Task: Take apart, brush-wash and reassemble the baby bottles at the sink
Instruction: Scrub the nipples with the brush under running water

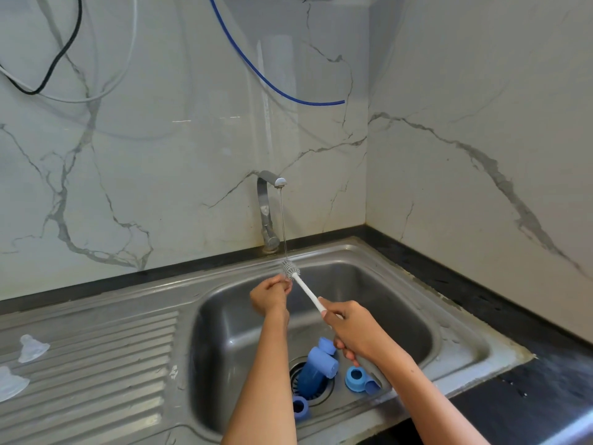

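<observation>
— What are your hands doing?

— My right hand (351, 330) is wrapped round the white plastic handle of the long bottle brush (306, 290), whose grey bristle head sits right under the thin stream of water from the steel tap (268, 213). My left hand (269, 295) is curled, fingertips pinching at the bristles just beside the stream. Whether something small sits between those fingers, I cannot tell.

— And the bottle parts?

— Down in the stainless steel sink (449, 335), below my hands: a blue bottle body (316, 372) lies over the drain, a blue cap (327, 345) just behind it, a blue screw ring (355, 378) to its right, and another blue ring (301, 407) near the front wall, partly behind my left forearm.

— Anything outside the basin?

— Two clear silicone teats (30, 348) lie on the ribbed drainboard, well left of the sink. The dark bench (529, 406) runs along the right.
</observation>
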`<action>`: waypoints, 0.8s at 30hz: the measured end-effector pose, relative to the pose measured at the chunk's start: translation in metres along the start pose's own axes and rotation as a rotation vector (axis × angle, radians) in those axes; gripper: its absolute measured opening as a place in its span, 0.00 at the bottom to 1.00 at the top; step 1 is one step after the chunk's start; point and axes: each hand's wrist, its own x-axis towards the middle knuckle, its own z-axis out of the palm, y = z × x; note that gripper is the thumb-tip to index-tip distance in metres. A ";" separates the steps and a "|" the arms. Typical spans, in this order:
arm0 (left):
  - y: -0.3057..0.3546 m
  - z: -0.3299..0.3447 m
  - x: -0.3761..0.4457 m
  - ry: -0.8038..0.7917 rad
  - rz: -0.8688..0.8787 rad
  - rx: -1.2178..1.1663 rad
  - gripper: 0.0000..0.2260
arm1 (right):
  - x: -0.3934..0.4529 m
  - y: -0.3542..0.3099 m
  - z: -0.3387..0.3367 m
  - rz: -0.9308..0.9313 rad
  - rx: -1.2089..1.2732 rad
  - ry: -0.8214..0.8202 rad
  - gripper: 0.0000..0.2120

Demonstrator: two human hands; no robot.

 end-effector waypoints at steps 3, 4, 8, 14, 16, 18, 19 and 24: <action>-0.002 0.001 -0.001 -0.088 0.054 0.096 0.09 | 0.004 -0.004 0.002 -0.002 -0.012 0.018 0.21; -0.003 0.001 0.000 -0.101 0.061 0.096 0.10 | 0.005 -0.004 0.003 -0.006 -0.018 0.017 0.21; -0.001 0.001 -0.002 -0.110 0.060 0.059 0.11 | 0.006 -0.006 0.002 -0.019 -0.010 0.051 0.20; 0.001 -0.006 0.000 0.023 0.013 -0.020 0.11 | -0.003 -0.002 -0.001 -0.034 -0.014 0.038 0.19; -0.002 -0.005 0.003 -0.001 0.036 0.043 0.11 | -0.002 -0.001 0.002 -0.027 -0.048 0.025 0.20; -0.005 0.000 0.000 -0.071 0.076 0.146 0.09 | 0.005 -0.001 0.004 -0.025 -0.100 0.046 0.21; -0.006 0.002 -0.002 -0.102 0.087 0.175 0.09 | 0.008 -0.001 0.005 -0.025 -0.120 0.056 0.22; -0.001 0.003 -0.006 -0.134 0.035 0.092 0.11 | 0.011 -0.003 0.001 0.002 -0.020 0.100 0.20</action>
